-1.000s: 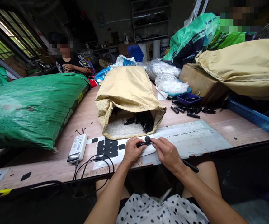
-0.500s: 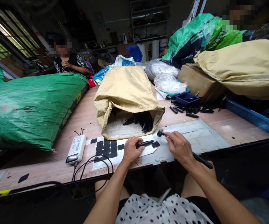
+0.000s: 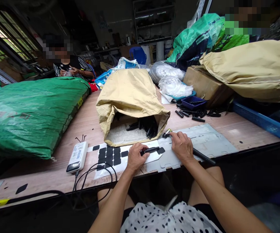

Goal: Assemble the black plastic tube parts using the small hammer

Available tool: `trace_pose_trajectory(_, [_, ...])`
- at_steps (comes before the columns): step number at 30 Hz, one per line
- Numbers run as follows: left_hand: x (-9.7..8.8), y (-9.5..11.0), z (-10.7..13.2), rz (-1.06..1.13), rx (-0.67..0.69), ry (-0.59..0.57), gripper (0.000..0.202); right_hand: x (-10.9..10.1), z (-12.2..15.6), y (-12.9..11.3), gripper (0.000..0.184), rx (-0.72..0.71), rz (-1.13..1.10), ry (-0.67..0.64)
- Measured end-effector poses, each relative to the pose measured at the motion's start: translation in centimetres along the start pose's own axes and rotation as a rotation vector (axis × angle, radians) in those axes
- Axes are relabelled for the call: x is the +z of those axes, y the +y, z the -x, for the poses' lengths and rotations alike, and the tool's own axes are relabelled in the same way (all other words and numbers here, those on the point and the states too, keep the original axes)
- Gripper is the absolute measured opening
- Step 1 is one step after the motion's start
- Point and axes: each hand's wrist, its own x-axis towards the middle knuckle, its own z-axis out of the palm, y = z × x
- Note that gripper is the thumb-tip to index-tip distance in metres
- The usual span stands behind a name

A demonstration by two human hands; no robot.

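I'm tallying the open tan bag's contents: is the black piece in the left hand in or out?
Out: the left hand holds the black piece over the white sheet, in front of the open tan bag.

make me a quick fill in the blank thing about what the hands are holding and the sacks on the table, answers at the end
The left hand holds a slim rod coloured ____.
The right hand grips a tool with a head and a long handle: a ____.
The mouth of the tan sack stands ____, showing small pieces inside.
The bulging sack at the far left is coloured ____.

Missing words: black; hammer; open; green.
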Motion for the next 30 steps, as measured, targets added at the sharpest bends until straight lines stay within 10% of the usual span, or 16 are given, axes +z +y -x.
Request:
trace_pose_trajectory(15, [-0.8,0.6,0.5,0.118,0.061,0.013,0.012,-0.2,-0.2,-0.2,0.026,0.021,0.046,-0.064])
trace_pose_trajectory(21, [-2.6,4.2,6.0,0.342,0.115,-0.095,0.025,-0.2,-0.1,-0.2,0.026,0.017,0.053,-0.062])
trace_pose_trajectory(25, [0.2,4.3,11.0,0.332,-0.009,-0.357,0.031,-0.2,-0.1,-0.2,0.026,0.022,0.054,-0.058])
trace_pose_trajectory(30, [6.4,0.1,12.9,0.005,-0.531,-0.406,0.038,-0.2,-0.2,-0.3,0.026,0.019,0.042,-0.058])
